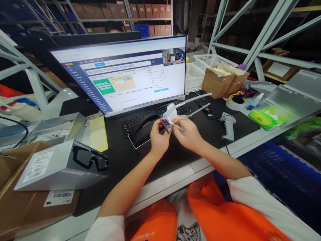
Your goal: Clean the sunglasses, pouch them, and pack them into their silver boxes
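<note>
In front of the monitor, both my hands hold up a pair of sunglasses [172,112] with a white frame and long pale temples. The temples point away to the right. My left hand [159,139] pinches a small purple shiny part [166,124] at the near end, which looks like the lens edge. My right hand [188,133] has its fingers closed on the frame close beside it. The fingers hide part of the frame. Under and beyond the hands lie a black curved object [144,124] and a black keyboard [130,125].
A lit monitor [140,80] stands behind. At right are a barcode scanner [228,126], a mouse [208,111], a tape roll [235,100] and a green packet [264,115]. At left, a grey sunglasses box [60,167] sits on a cardboard box [22,207], near a yellow pad [98,134].
</note>
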A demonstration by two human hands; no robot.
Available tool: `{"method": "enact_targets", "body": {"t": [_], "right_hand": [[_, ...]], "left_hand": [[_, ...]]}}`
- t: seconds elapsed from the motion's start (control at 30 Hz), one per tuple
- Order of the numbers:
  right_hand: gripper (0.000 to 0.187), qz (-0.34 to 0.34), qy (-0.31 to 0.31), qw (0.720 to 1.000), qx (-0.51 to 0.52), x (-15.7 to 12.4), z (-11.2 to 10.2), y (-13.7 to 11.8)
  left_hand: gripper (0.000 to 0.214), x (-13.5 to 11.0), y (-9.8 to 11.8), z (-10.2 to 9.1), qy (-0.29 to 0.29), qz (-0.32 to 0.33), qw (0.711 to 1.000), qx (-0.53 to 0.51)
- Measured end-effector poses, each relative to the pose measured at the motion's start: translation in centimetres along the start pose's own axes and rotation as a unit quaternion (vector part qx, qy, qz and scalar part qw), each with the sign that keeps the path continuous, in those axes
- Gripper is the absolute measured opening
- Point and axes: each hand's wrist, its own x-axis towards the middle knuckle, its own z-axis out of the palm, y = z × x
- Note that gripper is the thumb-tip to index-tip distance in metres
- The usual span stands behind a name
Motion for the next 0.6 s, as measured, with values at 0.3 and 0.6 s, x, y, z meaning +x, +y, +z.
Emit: {"method": "enact_targets", "body": {"t": [0.3, 0.6], "right_hand": [[0.059, -0.033, -0.102, 0.99, -0.089, -2.5, 1.3, 0.5], [0.054, -0.043, -0.091, 0.984, -0.147, -2.9, 2.7, 0.4]], "left_hand": [[0.051, 0.8, 0.6, -0.6, -0.03, -0.005, 0.999, -0.031], [0.053, 1.1, -0.7, -0.9, -0.013, -0.063, 0.996, -0.054]]}}
